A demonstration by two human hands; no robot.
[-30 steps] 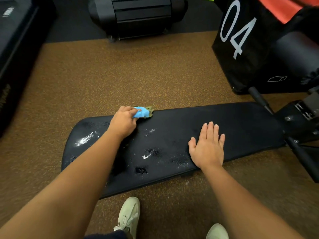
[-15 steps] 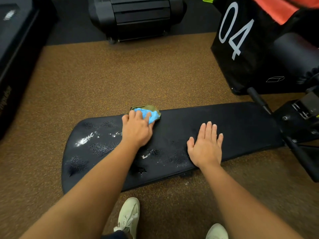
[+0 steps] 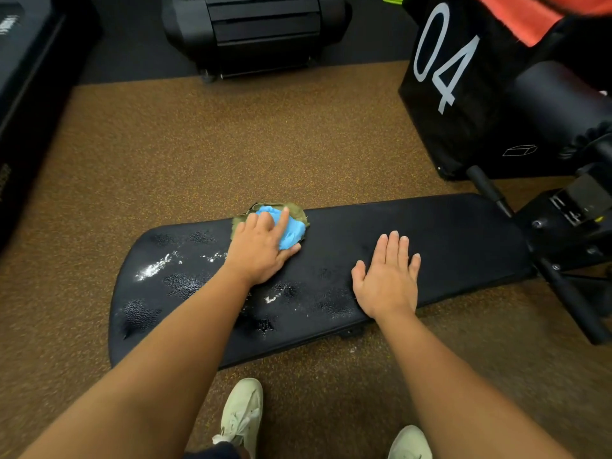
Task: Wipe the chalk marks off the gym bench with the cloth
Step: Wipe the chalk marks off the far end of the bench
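White "04" on black box upper right, left hand pressing blue-green cloth on bench far edge at centre frame, right hand spread flat on pad, chalk marks at left.

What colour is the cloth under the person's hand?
The cloth is bright blue with an olive-green part around its far edge, seen in the head view.

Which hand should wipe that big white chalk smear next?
Left, probably. The left hand presses the cloth beside the chalk smear; the right hand lies flat, empty, farther away on the bench.
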